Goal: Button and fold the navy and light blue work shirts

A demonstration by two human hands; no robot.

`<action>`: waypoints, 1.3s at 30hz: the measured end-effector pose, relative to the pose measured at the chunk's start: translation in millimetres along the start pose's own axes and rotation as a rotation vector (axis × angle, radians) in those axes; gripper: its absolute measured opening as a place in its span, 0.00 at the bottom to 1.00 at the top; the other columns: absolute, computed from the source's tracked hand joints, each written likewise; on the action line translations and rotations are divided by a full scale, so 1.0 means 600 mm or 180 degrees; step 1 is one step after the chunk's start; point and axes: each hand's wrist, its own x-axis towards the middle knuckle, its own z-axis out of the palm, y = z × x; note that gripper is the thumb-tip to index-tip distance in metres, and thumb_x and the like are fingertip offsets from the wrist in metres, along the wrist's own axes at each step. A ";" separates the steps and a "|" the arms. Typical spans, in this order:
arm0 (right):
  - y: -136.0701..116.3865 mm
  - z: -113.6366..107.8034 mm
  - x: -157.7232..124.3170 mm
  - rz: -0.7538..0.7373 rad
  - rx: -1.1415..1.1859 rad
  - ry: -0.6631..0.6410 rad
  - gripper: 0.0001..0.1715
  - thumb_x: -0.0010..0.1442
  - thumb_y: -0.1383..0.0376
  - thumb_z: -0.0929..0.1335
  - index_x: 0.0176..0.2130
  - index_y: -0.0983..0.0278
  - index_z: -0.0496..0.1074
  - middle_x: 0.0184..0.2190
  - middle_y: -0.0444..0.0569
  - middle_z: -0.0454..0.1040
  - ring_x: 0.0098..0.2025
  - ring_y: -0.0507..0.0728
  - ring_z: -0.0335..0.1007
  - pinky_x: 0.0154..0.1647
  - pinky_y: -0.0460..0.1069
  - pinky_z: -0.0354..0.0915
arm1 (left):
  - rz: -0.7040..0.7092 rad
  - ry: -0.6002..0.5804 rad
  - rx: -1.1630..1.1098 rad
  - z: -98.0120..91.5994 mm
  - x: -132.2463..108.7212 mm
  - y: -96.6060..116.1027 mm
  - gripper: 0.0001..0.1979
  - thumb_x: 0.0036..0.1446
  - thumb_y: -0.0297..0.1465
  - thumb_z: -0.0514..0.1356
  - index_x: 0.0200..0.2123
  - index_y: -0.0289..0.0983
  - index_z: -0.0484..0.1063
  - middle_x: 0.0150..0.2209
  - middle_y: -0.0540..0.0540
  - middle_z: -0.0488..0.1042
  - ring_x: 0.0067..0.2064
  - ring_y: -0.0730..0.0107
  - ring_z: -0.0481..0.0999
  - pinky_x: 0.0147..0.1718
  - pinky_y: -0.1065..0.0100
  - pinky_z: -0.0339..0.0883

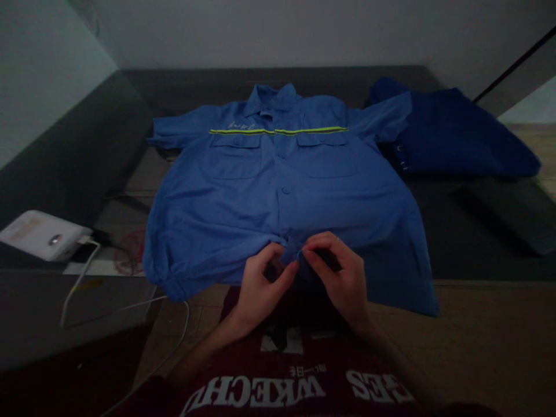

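A blue short-sleeved work shirt [243, 202] lies spread front up, collar away from me, with a yellow-green stripe across the chest and two flap pockets. Its lower front is bunched up between my hands. My left hand [263, 278] is closed, pinching the front edge of the shirt between thumb and fingers. Close beside it, my right hand [341, 272] is closed in a pinch at the same spot. A small pale rim, apparently a button [299, 253], shows at its fingertips. Higher up the front, another button [285, 190] is visible. The pinched fabric is partly hidden by my fingers.
Dark blue folded cloth [460, 133] lies at the right, touching the shirt's sleeve. On the left is a white device [43, 234] with a white cable [80, 278] plugged in. The dark table [478, 231] ends just in front of my body.
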 end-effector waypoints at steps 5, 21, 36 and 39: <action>0.001 0.000 -0.002 -0.0161 -0.0030 0.0015 0.04 0.60 0.68 0.68 0.32 0.60 0.71 0.32 0.43 0.73 0.36 0.52 0.70 0.38 0.48 0.65 | 0.0069 0.0068 -0.0022 0.000 -0.002 -0.003 0.12 0.56 0.34 0.59 0.24 0.38 0.60 0.19 0.55 0.62 0.21 0.77 0.61 0.20 0.73 0.54; 0.007 -0.170 -0.049 -0.0466 -0.1802 0.0046 0.02 0.60 0.65 0.68 0.36 0.57 0.72 0.35 0.46 0.75 0.38 0.57 0.72 0.41 0.53 0.68 | 0.1867 -0.0045 0.1340 -0.110 -0.047 -0.018 0.04 0.59 0.33 0.59 0.32 0.39 0.69 0.27 0.51 0.75 0.28 0.73 0.75 0.27 0.73 0.67; 0.108 -0.342 -0.129 -0.1168 -0.3376 -0.1155 0.31 0.56 0.58 0.66 0.58 0.45 0.62 0.51 0.52 0.72 0.49 0.67 0.70 0.49 0.63 0.65 | 0.1132 0.0547 0.3687 -0.317 -0.120 -0.159 0.26 0.54 0.34 0.61 0.57 0.46 0.64 0.59 0.39 0.64 0.61 0.41 0.61 0.56 0.42 0.55; 0.092 -0.349 -0.122 -0.1096 -0.3374 -0.1078 0.36 0.54 0.62 0.63 0.61 0.42 0.57 0.50 0.53 0.73 0.47 0.68 0.72 0.46 0.65 0.65 | 0.1224 0.0136 0.3392 -0.335 -0.122 -0.137 0.29 0.56 0.31 0.57 0.60 0.52 0.59 0.60 0.45 0.64 0.60 0.46 0.63 0.57 0.46 0.57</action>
